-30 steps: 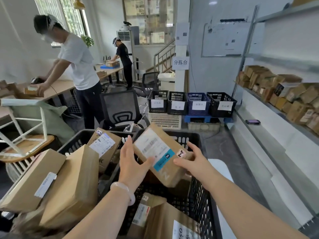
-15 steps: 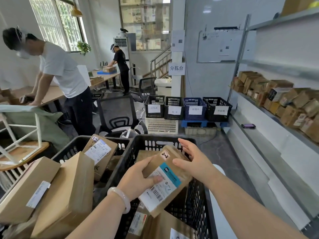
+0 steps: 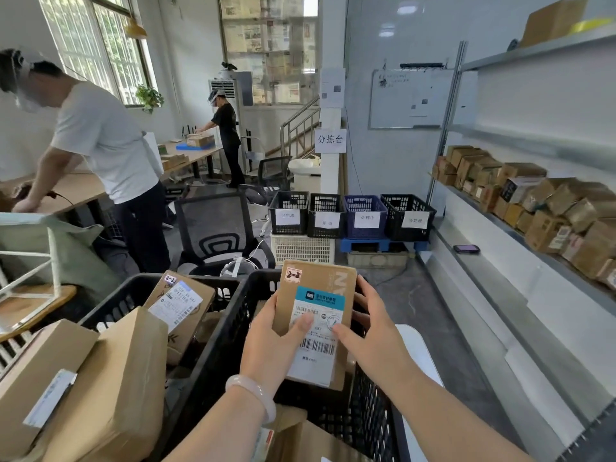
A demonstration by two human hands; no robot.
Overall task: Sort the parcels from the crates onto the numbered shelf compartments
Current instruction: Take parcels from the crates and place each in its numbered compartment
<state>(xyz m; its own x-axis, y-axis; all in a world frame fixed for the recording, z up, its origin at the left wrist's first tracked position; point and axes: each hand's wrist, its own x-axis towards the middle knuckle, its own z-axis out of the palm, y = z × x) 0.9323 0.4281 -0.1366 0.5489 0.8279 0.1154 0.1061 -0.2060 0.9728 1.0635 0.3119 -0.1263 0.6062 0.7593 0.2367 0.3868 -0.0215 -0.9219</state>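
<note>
Grey floor (image 3: pixel 410 301), black crate (image 3: pixel 370 408) under held parcel (image 3: pixel 316 281), stocked shelf (image 3: pixel 506 278) at right

The held parcel (image 3: pixel 316 315) bears a handwritten "2-2" sticker at its top left corner, and its barcode label is too small to read. Left of it, a second parcel (image 3: pixel 180 305) has a tag starting "2-". Beyond it, a pillar sign (image 3: pixel 330 140) reads "分拣台". Below the sign, bin labels read "已完成" (image 3: pixel 288 216), "处理中" (image 3: pixel 366 217) and "待处理" (image 3: pixel 415 221).

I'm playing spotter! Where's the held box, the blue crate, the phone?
held box (image 3: pixel 319 273): head view, bare cardboard near top.
blue crate (image 3: pixel 366 233): head view, front wall.
phone (image 3: pixel 466 249): head view, its screen.
</note>
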